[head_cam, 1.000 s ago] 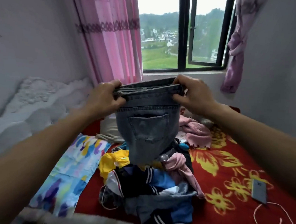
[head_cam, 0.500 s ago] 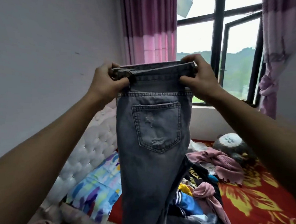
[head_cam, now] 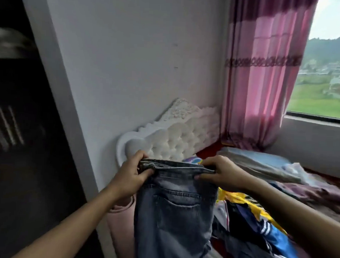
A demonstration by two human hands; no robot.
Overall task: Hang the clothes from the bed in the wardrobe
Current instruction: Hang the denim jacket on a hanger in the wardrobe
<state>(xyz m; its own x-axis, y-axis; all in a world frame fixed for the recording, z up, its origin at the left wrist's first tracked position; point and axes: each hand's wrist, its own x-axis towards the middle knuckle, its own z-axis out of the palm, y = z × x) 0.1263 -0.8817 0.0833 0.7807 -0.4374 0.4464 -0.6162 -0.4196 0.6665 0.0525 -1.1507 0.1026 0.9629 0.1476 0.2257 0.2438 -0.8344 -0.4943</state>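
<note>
Grey-blue jeans [head_cam: 174, 214] hang in front of me, back pocket facing me. My left hand [head_cam: 130, 175] grips the left end of the folded waistband and my right hand [head_cam: 223, 175] pinches its right end. The legs drop out of view at the bottom. A pile of mixed clothes [head_cam: 258, 228] lies on the bed at the lower right. The dark open wardrobe [head_cam: 17, 140] fills the left side, with blurred pale shapes inside it.
A white wardrobe frame [head_cam: 55, 79] separates the wardrobe from the grey wall. The white tufted headboard [head_cam: 174, 137] stands against that wall. Pink curtain [head_cam: 262, 74] and window sit at the right. Folded bedding [head_cam: 262, 163] lies beyond the pile.
The view has swung left from the window toward the wardrobe. The jeans came along with both hands and now sit lower in view, the grip on the waistband unchanged.
</note>
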